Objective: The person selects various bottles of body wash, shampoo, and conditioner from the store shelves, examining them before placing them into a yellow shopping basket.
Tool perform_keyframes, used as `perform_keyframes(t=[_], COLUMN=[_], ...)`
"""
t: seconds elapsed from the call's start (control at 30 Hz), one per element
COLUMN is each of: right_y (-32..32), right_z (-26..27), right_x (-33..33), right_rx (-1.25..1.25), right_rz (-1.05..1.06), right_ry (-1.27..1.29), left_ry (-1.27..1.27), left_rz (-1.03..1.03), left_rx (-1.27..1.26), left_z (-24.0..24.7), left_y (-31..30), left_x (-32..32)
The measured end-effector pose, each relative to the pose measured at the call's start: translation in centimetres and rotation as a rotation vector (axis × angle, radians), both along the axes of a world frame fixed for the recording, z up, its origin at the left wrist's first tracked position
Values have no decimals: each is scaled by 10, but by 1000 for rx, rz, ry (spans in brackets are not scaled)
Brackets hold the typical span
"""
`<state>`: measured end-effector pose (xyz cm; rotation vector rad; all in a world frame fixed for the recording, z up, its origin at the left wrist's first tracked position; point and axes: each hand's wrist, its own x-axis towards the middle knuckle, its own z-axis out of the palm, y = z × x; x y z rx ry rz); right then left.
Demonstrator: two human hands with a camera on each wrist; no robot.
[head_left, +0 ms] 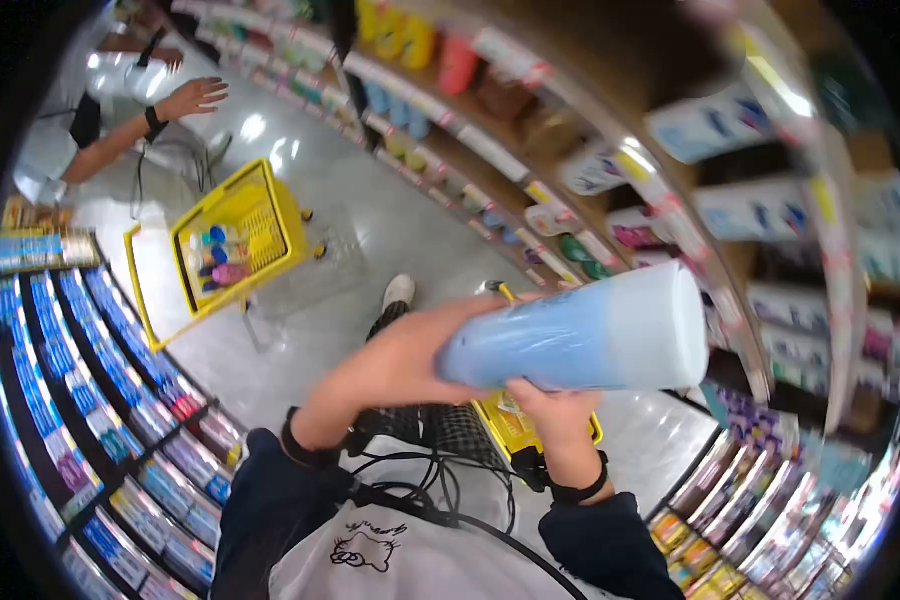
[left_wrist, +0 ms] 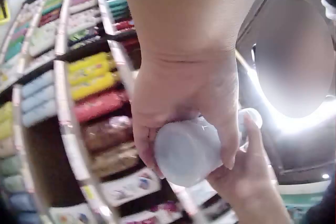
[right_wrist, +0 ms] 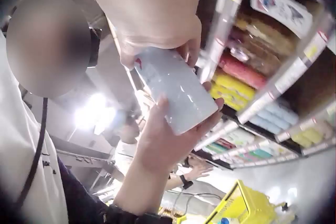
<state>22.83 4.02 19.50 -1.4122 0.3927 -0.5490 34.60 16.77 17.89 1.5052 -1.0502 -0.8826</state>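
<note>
A large pale blue cylindrical container with a whitish end lies tilted across both hands, close in front of the shelves. My left hand grips its darker blue end, fingers and thumb spread round the side. Under the middle, my right hand holds it with the thumb along the near side. In the left wrist view the rounded end of the container sits between the left thumb and fingers. From the right wrist, its glossy surface shows between both hands; its label is not readable.
Shelves of packaged goods rise on the right, more shelves on the left. A yellow basket on wheels holds several bottles. Another yellow basket stands below my hands. A person's arm reaches in at upper left.
</note>
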Motion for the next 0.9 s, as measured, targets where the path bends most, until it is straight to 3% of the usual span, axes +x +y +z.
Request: perform_keyframes(t=[0.07,0.23,0.3,0.37,0.6,0.7,0.8,0.9], right_y=[10,10,16,19,30,31,30,27], right_z=[48,145,173,191,233,239,244,245], right_x=[-45,-134,-163,-185,-248,-272,-291,-304], right_rx=[-13,59,89,167,248,259,194,146], right_rz=[-158,-289,-295,-222,-115,-131,-269,-336], right_ry=[-41,-216,-287,-414,-600,-613,-554,-535], left_ry=[68,249,454,416,157,-207,-88,-245], left_rz=[-86,-254,-285,-305,-434,-577,-644,-700], left_rx=[86,-93,-75,-86,-154,-251,-153,-187], left_z=[62,160,192,214,247,249,256,259], left_y=[0,4,9,8,3,-2,-3,-8], left_x=[-47,-145,-178,-205,-266,-277,-291,-298])
